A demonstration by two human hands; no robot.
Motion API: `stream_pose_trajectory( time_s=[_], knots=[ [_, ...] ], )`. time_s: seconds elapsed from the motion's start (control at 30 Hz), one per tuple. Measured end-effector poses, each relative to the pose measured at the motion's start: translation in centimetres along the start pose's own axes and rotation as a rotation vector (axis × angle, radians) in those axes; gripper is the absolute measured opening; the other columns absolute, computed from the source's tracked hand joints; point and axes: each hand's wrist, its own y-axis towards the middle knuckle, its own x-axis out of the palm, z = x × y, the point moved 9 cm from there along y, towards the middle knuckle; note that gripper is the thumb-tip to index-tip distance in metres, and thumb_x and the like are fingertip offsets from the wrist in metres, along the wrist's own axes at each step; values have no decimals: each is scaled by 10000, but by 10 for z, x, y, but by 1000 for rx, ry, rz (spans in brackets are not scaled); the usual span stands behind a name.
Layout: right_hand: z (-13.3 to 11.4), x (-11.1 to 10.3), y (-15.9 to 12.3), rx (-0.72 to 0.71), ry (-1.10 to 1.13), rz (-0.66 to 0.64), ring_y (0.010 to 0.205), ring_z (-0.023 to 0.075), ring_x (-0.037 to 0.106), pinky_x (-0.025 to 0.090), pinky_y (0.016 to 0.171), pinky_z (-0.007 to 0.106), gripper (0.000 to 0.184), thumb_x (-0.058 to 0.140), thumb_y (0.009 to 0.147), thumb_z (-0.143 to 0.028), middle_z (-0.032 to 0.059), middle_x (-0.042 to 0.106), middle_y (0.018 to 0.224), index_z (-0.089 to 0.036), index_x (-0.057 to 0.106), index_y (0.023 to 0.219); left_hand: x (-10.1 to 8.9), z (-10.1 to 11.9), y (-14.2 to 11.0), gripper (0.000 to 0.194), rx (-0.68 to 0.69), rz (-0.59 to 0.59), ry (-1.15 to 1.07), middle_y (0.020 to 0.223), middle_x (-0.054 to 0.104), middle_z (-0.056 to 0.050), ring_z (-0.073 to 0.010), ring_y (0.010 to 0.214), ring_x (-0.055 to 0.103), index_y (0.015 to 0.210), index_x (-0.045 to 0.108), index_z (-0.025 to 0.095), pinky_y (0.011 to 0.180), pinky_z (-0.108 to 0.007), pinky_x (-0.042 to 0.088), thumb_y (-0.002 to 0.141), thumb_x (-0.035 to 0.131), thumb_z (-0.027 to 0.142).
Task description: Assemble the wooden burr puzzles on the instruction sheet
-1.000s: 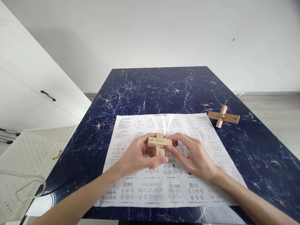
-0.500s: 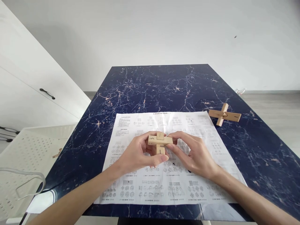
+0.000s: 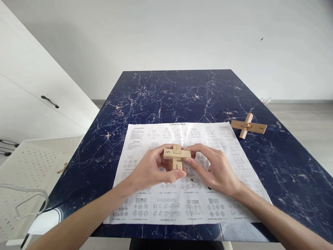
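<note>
Between both hands, above a printed instruction sheet (image 3: 153,217), is a wooden puzzle (image 3: 169,153) of interlocked pale blocks. One bar lies crosswise and bears a "3"; the blocks crossing it carry short dark strokes. My left hand (image 3: 153,170) is closed round the puzzle's left side, its thumb along the lower block and its other fingers partly hidden behind. My right hand (image 3: 215,170) pinches the right end of the crosswise bar between thumb and fingers.
A cross-shaped wooden puzzle (image 3: 249,125) lies on the dark blue marbled table (image 3: 166,93), right of the sheet's upper corner. A white perforated basket (image 3: 31,166) with a few wooden pieces (image 3: 62,169) stands at the left, near a white cabinet (image 3: 33,69).
Both hands keep the same hold on the puzzle. The whole view has shifted very slightly; the blocks look almost unchanged.
</note>
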Motion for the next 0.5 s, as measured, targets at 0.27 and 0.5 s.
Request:
stream_pose_trajectory(
  time_s=[0.27,0.5],
  knots=[
    [0,-1,1,7,-3,-14,751,182,703,558,672,303,148,598,1088,-343,28,761,879,-225,679,1056,-2,0,1,368,16,0,30,947,752,-40,-163,780,697,1174,683,193,685,-279,588,879,863,321],
    [5,2,0,54,17,-27,783,193,713,565,695,322,164,608,1083,-363,33,775,901,-226,692,1051,-4,-2,0,417,9,10,61,1019,767,-67,-219,884,754,1216,686,189,745,-334,629,873,869,340]
  ],
)
